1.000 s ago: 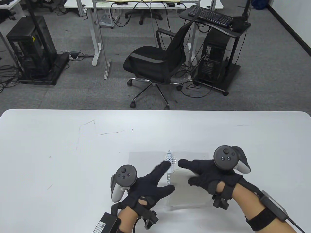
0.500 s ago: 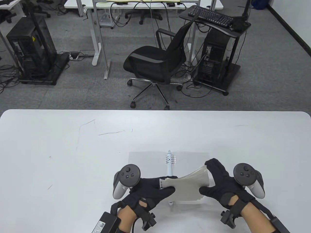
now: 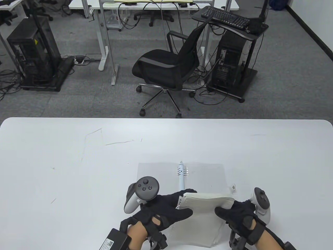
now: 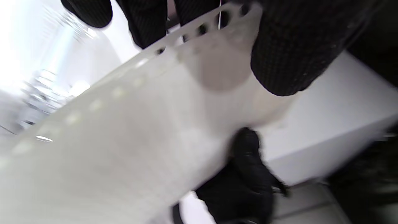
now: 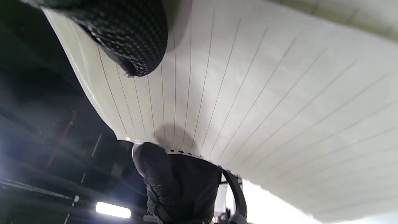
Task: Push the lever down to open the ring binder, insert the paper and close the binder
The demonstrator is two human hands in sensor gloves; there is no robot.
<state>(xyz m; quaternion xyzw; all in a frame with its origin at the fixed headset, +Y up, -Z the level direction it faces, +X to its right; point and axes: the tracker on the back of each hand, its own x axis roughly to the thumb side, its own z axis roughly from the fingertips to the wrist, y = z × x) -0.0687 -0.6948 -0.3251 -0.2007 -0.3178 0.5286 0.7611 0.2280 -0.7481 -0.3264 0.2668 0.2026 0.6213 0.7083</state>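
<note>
The translucent ring binder (image 3: 208, 174) lies open flat on the white table, its white ring spine (image 3: 182, 175) running down the middle. A stack of lined, hole-punched paper (image 3: 205, 198) hangs above the binder's near half, held by both hands. My left hand (image 3: 180, 204) pinches the punched edge; in the left wrist view its thumb (image 4: 279, 62) lies on the paper (image 4: 124, 140) near the holes. My right hand (image 3: 225, 208) grips the opposite edge, and its thumb (image 5: 130, 37) presses the lined sheet (image 5: 264, 109). The lever is not visible.
A small round snap (image 3: 234, 186) sits at the binder cover's right edge. The table (image 3: 78, 161) stretches wide to the left and far side. Beyond its far edge stand an office chair (image 3: 166, 67) and computer carts.
The paper stack went from lying in the binder to lifted off the rings and drawn toward the table's near edge. My right hand turned on its side as it moved back.
</note>
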